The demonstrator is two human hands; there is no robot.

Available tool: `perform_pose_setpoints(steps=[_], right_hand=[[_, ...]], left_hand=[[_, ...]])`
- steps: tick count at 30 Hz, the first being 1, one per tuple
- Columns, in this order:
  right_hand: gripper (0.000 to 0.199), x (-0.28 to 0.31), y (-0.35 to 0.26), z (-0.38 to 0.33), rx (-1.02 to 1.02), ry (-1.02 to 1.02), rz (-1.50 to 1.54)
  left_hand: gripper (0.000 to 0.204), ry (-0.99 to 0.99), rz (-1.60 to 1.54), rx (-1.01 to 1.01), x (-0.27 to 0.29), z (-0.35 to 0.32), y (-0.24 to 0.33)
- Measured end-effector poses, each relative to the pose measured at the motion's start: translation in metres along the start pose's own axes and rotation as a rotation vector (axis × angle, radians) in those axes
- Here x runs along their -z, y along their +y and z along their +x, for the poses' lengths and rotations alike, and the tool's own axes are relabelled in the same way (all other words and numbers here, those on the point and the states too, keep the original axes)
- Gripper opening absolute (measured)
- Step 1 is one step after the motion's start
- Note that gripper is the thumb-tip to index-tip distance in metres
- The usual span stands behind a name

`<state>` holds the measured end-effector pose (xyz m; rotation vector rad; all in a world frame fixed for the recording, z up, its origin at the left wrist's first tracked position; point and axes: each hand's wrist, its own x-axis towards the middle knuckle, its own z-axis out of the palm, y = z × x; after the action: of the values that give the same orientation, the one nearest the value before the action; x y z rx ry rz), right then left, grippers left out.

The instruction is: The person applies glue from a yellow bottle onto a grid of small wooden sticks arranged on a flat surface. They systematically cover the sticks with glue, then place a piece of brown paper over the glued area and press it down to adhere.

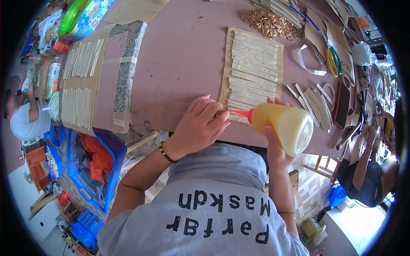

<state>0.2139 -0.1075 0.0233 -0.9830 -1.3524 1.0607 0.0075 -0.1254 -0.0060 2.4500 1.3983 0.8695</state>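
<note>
Our right hand [273,147] is gripping a squeeze bottle [284,123] of yellowish glue, tipped sideways, its red nozzle [243,113] pointing left at the nearest pale strips [252,72]. Our left hand [200,126] is lying open, fingers spread, pressing the near edge of the cardboard sheet [225,72] holding those strips in a row. Farther off, gold rings [269,23] are lying in a heap on the pink table [179,55].

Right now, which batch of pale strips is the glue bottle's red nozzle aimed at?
The batch on the brown sheet directly under both hands; the bottle in the right hand points at its nearest strips, unlike the far-left batches.
</note>
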Motion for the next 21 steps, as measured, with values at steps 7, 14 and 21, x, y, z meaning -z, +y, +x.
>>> perform_pose_setpoints(steps=[7, 14, 21], right_hand=[[0.062, -0.006, -0.001, 0.002, 0.051, -0.012, -0.034], [0.063, -0.003, -0.006, 0.004, 0.06, -0.033, -0.094], [0.062, -0.004, -0.002, 0.001, 0.075, -0.06, -0.096]], left_hand=[[0.021, 0.006, -0.01, -0.013, 0.0, 0.0, -0.001], [0.021, 0.013, -0.004, -0.016, -0.002, -0.001, -0.001], [0.021, 0.002, -0.006, -0.02, -0.001, 0.0, -0.001]])
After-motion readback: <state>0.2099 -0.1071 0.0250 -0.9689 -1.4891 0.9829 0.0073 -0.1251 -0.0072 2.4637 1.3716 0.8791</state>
